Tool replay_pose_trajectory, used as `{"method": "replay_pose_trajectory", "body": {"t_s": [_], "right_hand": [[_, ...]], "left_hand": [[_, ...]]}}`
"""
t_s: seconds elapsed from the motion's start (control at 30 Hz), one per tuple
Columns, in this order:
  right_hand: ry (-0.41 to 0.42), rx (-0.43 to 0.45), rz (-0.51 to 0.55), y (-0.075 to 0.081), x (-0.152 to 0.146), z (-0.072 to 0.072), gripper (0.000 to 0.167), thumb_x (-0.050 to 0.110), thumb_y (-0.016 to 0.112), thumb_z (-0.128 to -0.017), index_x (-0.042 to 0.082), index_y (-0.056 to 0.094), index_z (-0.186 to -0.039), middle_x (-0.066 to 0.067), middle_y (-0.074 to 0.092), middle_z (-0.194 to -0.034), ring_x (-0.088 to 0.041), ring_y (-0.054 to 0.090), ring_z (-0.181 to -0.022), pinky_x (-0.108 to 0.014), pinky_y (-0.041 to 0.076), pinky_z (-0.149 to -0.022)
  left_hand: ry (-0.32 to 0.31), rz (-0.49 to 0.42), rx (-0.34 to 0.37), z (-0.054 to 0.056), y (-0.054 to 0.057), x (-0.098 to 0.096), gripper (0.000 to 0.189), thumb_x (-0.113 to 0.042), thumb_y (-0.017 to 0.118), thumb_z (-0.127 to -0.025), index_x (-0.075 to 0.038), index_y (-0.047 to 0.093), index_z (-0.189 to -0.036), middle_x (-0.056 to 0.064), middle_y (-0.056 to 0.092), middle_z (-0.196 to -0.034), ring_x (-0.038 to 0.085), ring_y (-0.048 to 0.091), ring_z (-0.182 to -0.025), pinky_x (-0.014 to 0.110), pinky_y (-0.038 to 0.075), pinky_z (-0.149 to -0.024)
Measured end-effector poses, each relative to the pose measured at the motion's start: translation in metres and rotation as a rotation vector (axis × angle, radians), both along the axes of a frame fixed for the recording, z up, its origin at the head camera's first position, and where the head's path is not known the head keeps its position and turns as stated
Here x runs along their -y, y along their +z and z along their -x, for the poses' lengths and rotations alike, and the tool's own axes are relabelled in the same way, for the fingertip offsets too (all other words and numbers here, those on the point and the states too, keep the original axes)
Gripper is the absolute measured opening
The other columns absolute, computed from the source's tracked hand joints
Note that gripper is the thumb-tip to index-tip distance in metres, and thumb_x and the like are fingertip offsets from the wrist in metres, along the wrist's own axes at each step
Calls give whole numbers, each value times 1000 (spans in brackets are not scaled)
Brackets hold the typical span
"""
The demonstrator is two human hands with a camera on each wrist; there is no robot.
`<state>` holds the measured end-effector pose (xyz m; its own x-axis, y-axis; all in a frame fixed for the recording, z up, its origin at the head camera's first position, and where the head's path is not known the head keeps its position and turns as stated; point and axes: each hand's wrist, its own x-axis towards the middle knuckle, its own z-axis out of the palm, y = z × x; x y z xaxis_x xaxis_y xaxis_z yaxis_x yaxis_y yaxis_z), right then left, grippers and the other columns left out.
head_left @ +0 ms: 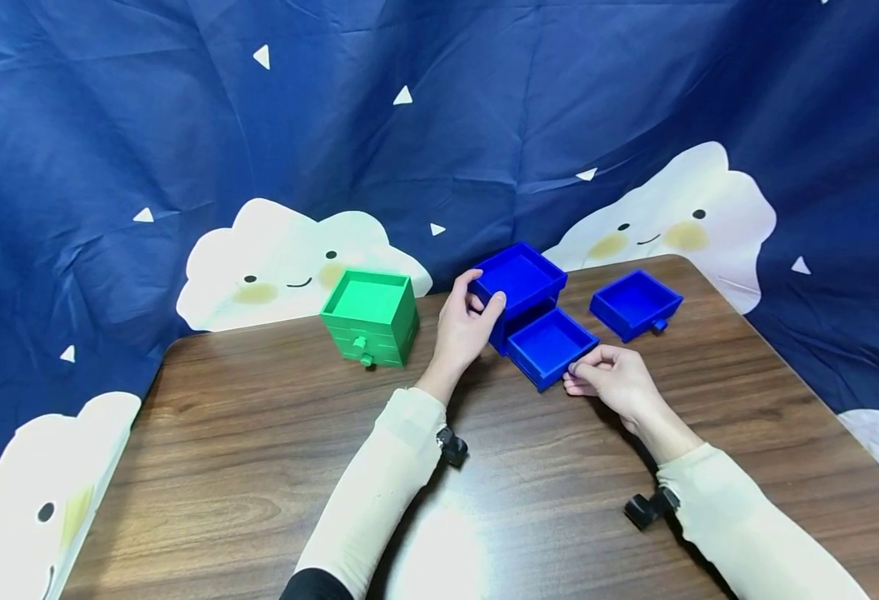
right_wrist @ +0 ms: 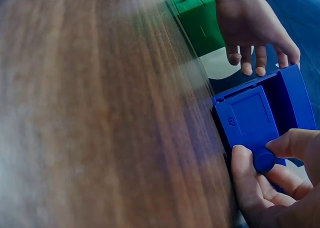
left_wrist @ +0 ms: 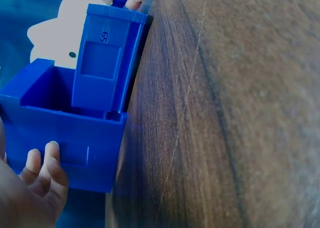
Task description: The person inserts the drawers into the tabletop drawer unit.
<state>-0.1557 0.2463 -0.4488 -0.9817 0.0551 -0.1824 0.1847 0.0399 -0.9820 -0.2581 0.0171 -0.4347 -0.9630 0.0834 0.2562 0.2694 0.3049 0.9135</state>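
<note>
A small blue cabinet [head_left: 523, 281] with a tray-like top stands near the table's back edge. My left hand [head_left: 466, 327] grips its left side, thumb on the top's front rim and fingers along the side wall. Out of its lower part juts an empty blue drawer [head_left: 551, 343], still partly inside the frame. With thumb and fingers, my right hand [head_left: 619, 382] pinches the drawer's round knob [right_wrist: 264, 160]. Above this drawer the cabinet's upper slot is open and dark. To the right lies a second blue drawer [head_left: 636, 305], detached, its knob facing forward.
A green cabinet [head_left: 367, 317] with two knobbed drawers, both pushed in, stands left of the blue one. The wooden table [head_left: 259, 450] ends just behind them at a dark blue curtain [head_left: 476, 108] printed with clouds.
</note>
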Motion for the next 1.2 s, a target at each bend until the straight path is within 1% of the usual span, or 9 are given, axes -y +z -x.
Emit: {"method": "replay_pose_trajectory", "body": {"t_s": [0.27,0.37,0.5,0.6,0.7,0.87,0.97,1.1,1.2], "right_hand": [[5,1,8,-2,1,2,7,-8,61,-102,-7,59,-95,-3,79,-79,-10,78,-71,-27,66,-75],[8,5,17,-2,1,3,8,-7,61,-102,-5,59,-94,-3,79,-79,-10,78,-71,-27,66,-74],[6,4,41,-3,3,6,10,-8,62,-102,-5,59,-93,-3,78,-78,-10,78,-70,-27,66,-73],[8,4,42,-3,4,7,9,-9,62,-101,-5,59,-94,-4,78,-78,-11,78,-70,-27,66,-74],[8,3,33,-3,4,8,8,-9,61,-101,-5,59,-95,-4,78,-78,-10,78,-71,-27,66,-74],[13,3,33,-1,5,11,6,-9,61,-101,-6,59,-96,-3,79,-79,-10,78,-72,-27,66,-75],[15,7,43,-2,5,12,5,-9,62,-101,-6,59,-97,-3,79,-80,-10,78,-72,-27,66,-75],[14,4,45,-3,5,14,5,-9,61,-101,-6,59,-98,-2,79,-79,-10,78,-71,-27,66,-75],[22,2,43,-3,6,15,5,-9,61,-101,-7,58,-98,-2,79,-79,-10,78,-71,-27,66,-74]], "left_hand": [[5,7,12,-1,0,0,53,-34,72,-102,-21,56,-151,15,62,-99,16,57,-73,20,45,-67],[7,8,15,-2,0,0,54,-34,72,-101,-21,56,-151,15,62,-99,14,57,-73,20,45,-67],[9,6,18,-2,0,1,54,-35,72,-101,-22,57,-151,12,61,-97,12,56,-72,21,45,-68],[8,7,20,-2,0,0,54,-35,72,-101,-22,57,-151,8,59,-96,14,57,-74,21,45,-68],[4,3,11,-1,0,0,54,-34,71,-101,-21,56,-151,5,57,-94,20,58,-76,21,44,-68],[-3,-12,6,-1,2,0,54,-33,71,-101,-20,56,-151,11,59,-96,28,61,-77,20,44,-66],[-3,-14,8,-1,2,0,54,-33,71,-101,-20,57,-151,11,59,-96,31,62,-78,19,43,-66],[-3,-13,8,-1,2,0,54,-33,72,-101,-20,57,-150,7,58,-94,30,62,-78,20,44,-66],[-1,-10,13,-1,1,0,54,-33,72,-101,-20,57,-151,10,59,-95,27,61,-77,20,44,-67]]}}
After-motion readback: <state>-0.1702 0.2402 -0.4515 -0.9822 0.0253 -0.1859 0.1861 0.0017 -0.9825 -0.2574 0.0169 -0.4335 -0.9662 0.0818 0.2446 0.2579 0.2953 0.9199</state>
